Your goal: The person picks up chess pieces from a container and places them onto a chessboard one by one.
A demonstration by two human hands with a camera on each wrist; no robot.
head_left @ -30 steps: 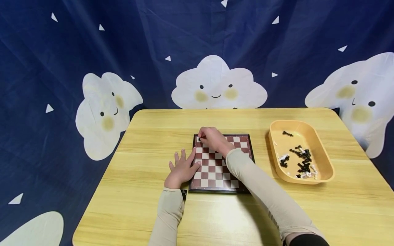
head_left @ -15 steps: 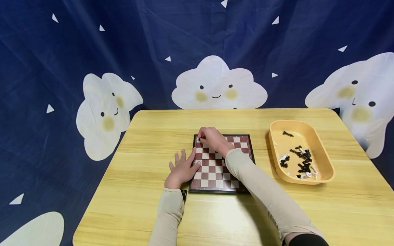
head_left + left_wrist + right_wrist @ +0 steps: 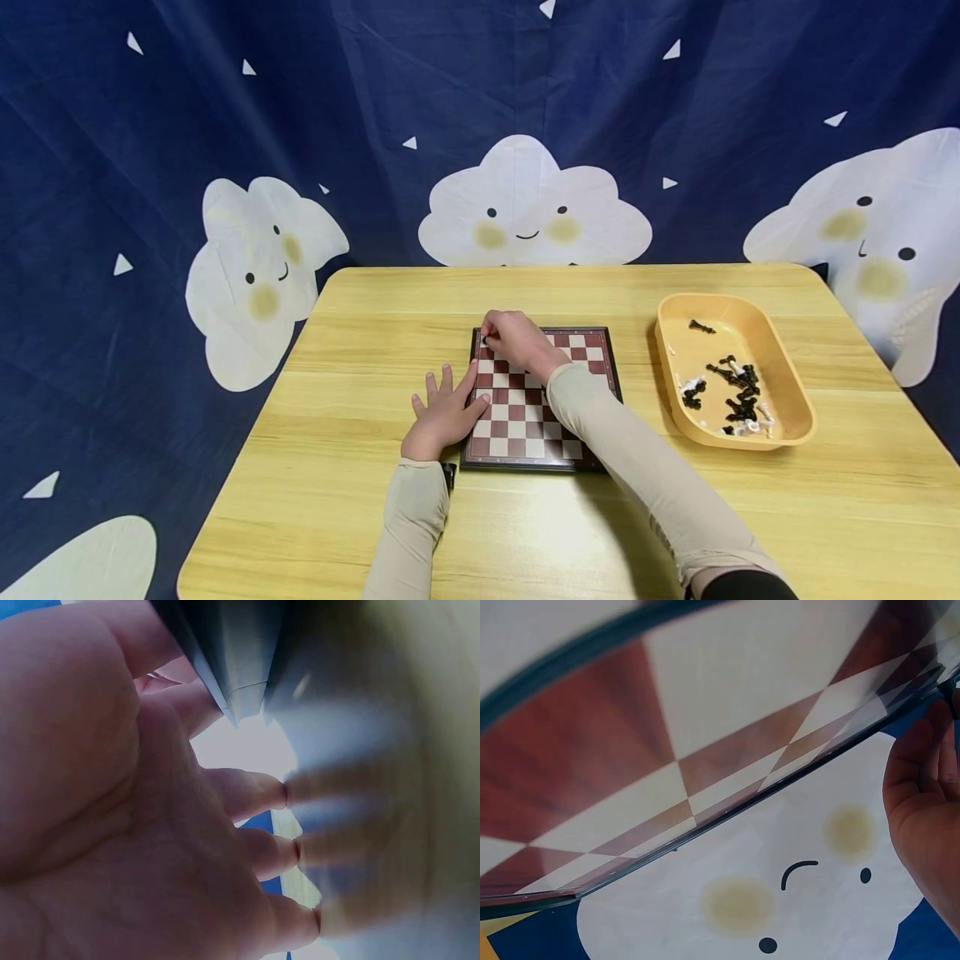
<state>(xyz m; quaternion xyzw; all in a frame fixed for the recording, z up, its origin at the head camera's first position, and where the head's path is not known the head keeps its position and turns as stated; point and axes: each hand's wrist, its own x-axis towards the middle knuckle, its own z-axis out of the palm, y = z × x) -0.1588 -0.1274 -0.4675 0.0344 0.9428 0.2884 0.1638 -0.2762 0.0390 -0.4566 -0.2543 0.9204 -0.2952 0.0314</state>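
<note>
A brown-and-white chessboard [image 3: 517, 429] with a dark rim lies on the table. My right hand [image 3: 519, 340] reaches over it to the far left corner and pinches a small black chess piece [image 3: 486, 340], mostly covered by the fingers. In the right wrist view, this hand [image 3: 922, 814] is at the right edge beside the chequered board [image 3: 742, 682]. My left hand [image 3: 441, 419] is spread at the board's left side, thumb and index finger over the rim. In the left wrist view, the fingertips of that hand [image 3: 150, 817] touch the tabletop beside the dark board edge [image 3: 236, 660].
Right of the board stands a yellow plastic tray [image 3: 789, 392] holding several black and white chess pieces [image 3: 742, 400], most of them heaped toward its near end. The wooden table [image 3: 337, 400] has a blue cloud-printed curtain [image 3: 375, 100] behind it.
</note>
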